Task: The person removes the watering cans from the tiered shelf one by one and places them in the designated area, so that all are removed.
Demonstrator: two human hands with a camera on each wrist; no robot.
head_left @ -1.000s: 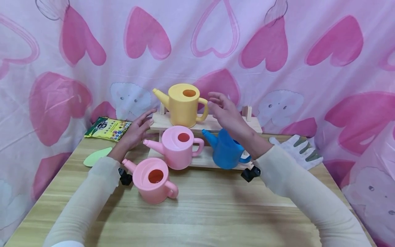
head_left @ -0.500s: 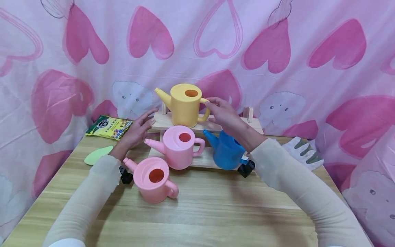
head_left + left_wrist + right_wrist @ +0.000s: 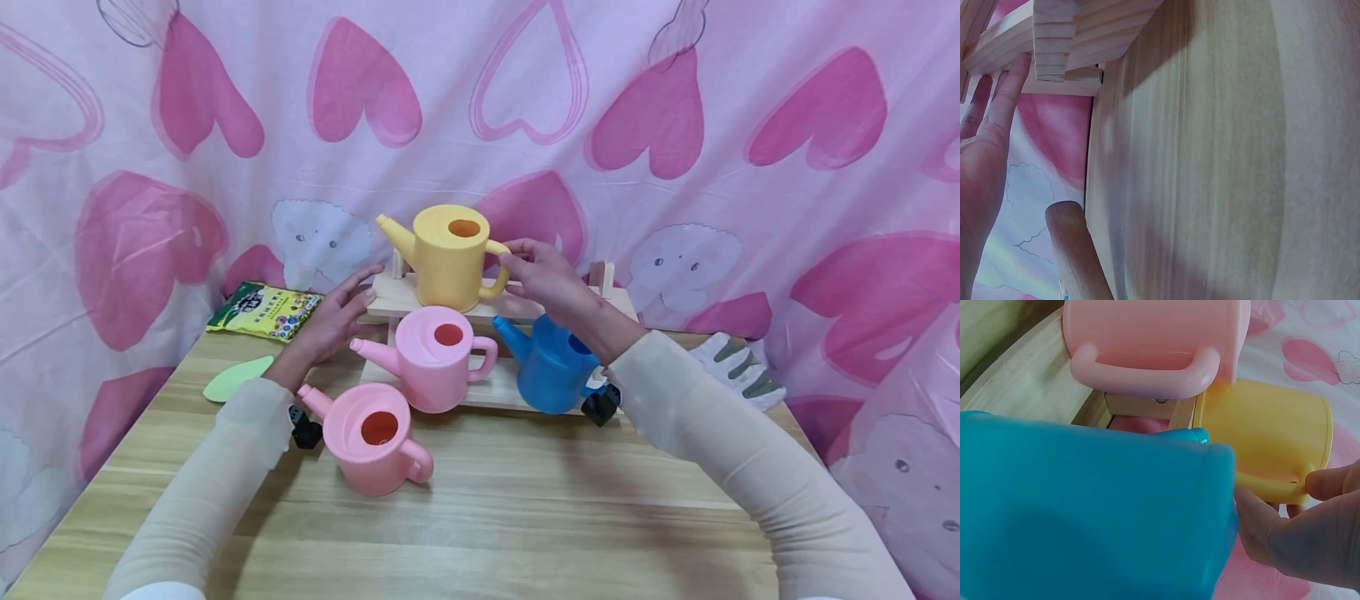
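Observation:
A yellow watering can (image 3: 448, 267) stands upright on the upper board of a two-step wooden rack (image 3: 388, 293), its spout to the left. My right hand (image 3: 551, 283) pinches its handle; in the right wrist view the thumb (image 3: 1329, 481) lies on the handle with fingers beyond it. My left hand (image 3: 330, 321) is at the rack's left end, fingers extended; in the left wrist view its fingertips touch the wood (image 3: 1010, 40). On the lower board stand a pink watering can (image 3: 431, 371) and a blue watering can (image 3: 551, 367), the blue one below my right forearm.
Another pink watering can (image 3: 367, 458) stands on the table (image 3: 525, 517) in front of the rack, close to my left wrist. A yellow-green packet (image 3: 266, 311) and a light green leaf-shaped piece (image 3: 236, 379) lie left. A white-and-green glove (image 3: 738, 371) lies right.
My right hand has moved in from beside the yellow watering can and taken hold of its handle. My left hand and the watering cans stay in place.

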